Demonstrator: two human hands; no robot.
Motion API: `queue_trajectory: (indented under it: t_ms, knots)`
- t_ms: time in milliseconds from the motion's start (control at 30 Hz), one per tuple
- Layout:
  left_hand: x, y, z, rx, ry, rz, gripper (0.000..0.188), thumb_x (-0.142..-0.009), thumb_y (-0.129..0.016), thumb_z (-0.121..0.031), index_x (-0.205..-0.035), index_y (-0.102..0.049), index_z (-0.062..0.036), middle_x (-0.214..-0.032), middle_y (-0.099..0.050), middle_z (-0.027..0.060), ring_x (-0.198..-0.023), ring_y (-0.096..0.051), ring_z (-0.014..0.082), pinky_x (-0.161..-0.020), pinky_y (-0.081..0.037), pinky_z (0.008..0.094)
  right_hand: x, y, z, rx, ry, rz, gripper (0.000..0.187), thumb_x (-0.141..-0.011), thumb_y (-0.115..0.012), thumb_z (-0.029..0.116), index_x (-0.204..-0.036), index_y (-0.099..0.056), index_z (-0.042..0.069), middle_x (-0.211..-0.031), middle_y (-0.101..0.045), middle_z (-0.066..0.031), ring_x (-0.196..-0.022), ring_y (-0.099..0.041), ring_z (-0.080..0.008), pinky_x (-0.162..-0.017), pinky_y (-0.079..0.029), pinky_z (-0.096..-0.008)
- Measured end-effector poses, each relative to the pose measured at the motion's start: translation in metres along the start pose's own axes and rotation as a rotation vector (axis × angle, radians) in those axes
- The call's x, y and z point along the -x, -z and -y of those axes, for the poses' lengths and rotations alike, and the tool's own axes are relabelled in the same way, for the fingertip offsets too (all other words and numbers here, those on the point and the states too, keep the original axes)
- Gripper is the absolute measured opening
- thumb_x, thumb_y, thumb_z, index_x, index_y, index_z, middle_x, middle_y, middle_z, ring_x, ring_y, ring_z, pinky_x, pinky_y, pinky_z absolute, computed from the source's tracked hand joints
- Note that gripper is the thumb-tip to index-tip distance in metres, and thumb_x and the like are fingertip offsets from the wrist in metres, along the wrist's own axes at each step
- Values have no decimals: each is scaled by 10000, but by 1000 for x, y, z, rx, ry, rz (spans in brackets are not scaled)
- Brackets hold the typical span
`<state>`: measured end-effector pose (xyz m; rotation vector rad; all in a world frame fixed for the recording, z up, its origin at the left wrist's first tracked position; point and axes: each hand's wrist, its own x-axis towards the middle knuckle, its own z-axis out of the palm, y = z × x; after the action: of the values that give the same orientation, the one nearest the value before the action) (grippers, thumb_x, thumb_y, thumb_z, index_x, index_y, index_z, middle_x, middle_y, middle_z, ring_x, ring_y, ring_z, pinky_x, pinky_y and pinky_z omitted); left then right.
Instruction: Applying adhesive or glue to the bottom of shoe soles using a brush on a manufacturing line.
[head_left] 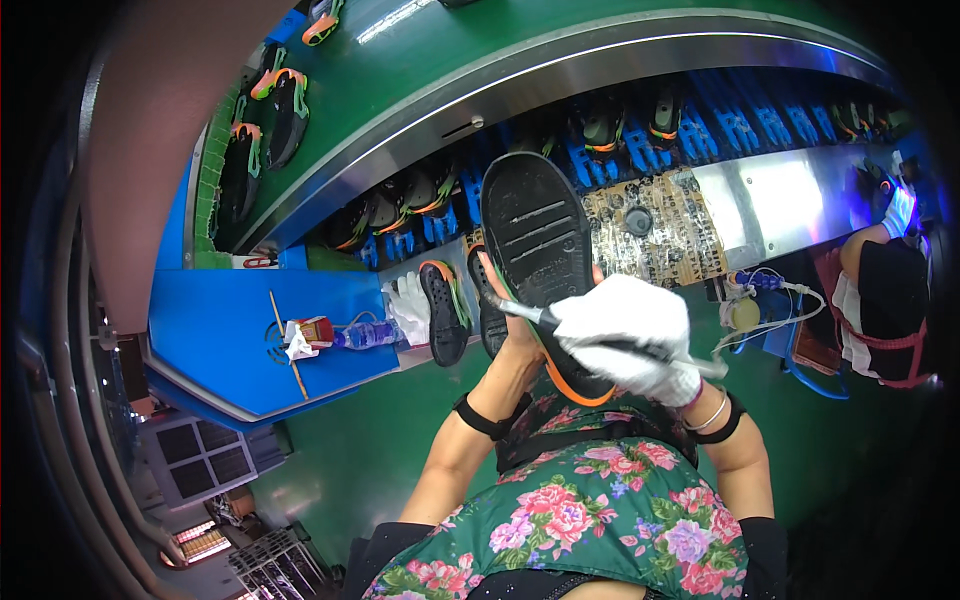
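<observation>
My left hand (517, 335) is bare and curls around a black shoe sole (540, 235) from beneath and the left. The sole is raised in front of me, its ribbed black face toward me, with an orange rim (572, 388) at its near end. My right hand (630, 330), in a white glove, is closed around a slim brush-like tool (528, 309) with a dark handle and a bent grey tip. That tip lies over the sole's left edge; whether it touches cannot be seen. Another black sole (487, 312) is partly hidden behind my left hand.
A perforated black sole (443, 318) with orange and green trim lies by white gloves (407, 307). The blue table (215, 345) at left bears a bottle (366, 335) and a stick (287, 345). Shoes hang along blue racks (740, 130) below the green conveyor (420, 75). Another person's gloved hand (898, 212) is far right.
</observation>
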<state>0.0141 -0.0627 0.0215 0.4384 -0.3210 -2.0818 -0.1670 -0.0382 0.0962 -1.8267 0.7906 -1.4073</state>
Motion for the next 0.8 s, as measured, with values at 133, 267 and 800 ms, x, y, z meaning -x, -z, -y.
queue_trajectory:
  t_ms: [133,267,800]
  knots:
    - [-3,-20,-1,-33,-68,-123,1177,-780,-298,-1000,-1389,-525,-19,-1115,-668,208,-932,-697,292,-781,-606,419,0,7,4,284,85,-14,276,-773,-804,32,-1044,-794,87,-1035,-775,-115,-868,-731,-282,-764,-573,-368]
    - [-1,-5,-7,6,11,30,1226,-762,-215,-1021,-1351,-534,5,-1091,-672,234,-901,-700,349,-818,-595,468,10,-7,4,293,158,49,268,-776,-803,27,-1037,-792,85,-1028,-775,-111,-866,-732,-268,-760,-574,-351]
    - [2,-12,-23,188,-60,96,1322,-660,-309,-1068,-1405,-491,8,-1134,-638,222,-974,-676,364,-858,-577,524,27,-9,9,194,108,68,272,-772,-805,60,-1041,-796,96,-1051,-777,-87,-874,-733,-259,-767,-580,-355]
